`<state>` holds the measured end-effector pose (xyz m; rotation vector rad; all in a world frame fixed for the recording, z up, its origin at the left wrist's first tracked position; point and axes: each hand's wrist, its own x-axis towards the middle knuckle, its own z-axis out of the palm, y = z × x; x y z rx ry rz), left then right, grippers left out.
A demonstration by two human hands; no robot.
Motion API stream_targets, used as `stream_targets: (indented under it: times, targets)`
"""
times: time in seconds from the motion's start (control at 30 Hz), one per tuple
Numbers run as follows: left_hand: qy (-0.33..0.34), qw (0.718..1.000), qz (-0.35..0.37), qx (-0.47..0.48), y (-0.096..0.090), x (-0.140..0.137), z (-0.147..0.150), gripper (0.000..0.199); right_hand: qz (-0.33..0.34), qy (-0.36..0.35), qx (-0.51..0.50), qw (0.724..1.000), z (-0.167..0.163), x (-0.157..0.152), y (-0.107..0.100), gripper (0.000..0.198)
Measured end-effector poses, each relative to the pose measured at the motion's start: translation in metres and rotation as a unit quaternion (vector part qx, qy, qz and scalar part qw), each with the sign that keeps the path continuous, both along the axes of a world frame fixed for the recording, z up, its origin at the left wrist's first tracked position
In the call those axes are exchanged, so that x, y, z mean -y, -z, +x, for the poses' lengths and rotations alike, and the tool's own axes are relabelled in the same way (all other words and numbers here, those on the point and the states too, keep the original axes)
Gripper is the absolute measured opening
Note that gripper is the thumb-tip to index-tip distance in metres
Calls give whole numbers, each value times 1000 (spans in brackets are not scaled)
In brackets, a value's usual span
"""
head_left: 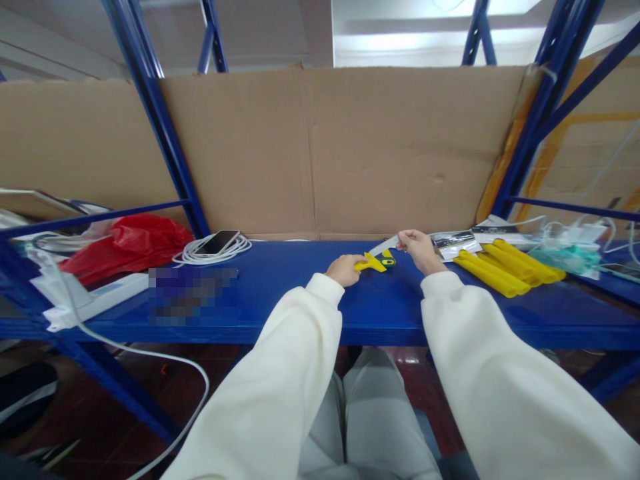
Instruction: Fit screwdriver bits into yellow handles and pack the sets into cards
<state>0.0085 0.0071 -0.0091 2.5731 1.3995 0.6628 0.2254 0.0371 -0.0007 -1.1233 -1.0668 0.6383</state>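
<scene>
My left hand (pixel 346 269) is closed on the narrow end of a yellow plastic piece (pixel 373 263) that flares out like a scraper head. My right hand (pixel 417 249) pinches the upper end of a thin, flat, pale strip (pixel 385 247). The strip slants down toward the yellow piece, and its lower end meets or overlaps it; I cannot tell which. Just beyond, between the two hands, a small black-and-yellow part (pixel 389 261) shows, partly hidden. Both hands are low over the blue shelf (pixel 290 293).
Yellow tubes (pixel 493 272) lie to the right, beside silvery packets (pixel 455 244). On the left are a phone (pixel 219 243) on a coiled white cable (pixel 193 256), a red plastic bag (pixel 135 243) and a long white box (pixel 117 293). A cardboard panel (pixel 250 153) stands behind.
</scene>
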Motion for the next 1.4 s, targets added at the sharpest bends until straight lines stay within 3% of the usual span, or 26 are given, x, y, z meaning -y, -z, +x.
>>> stream_targets:
  times: [0.2,0.43,0.77,1.1,1.23,1.4]
  targets:
    - [-13,1000,3,1,1,-1,-1,49,-47,-72,23,996,-6,8,-1,17]
    - [-50,999,13,-5,-2,1,-3,49,-72,-89,107,988,-7,12,0,16]
    - [-41,999,26,16,-2,0,-1,48,-140,-207,199,948,-23,22,1,11]
    - [-41,999,14,1,-3,2,-2,48,-64,-82,108,989,-18,12,0,16]
    - [-49,999,11,0,-3,2,-3,49,-55,-98,106,988,-19,14,-2,14]
    - [-48,998,21,15,-3,2,-2,51,-120,-163,159,966,-27,21,-1,16]
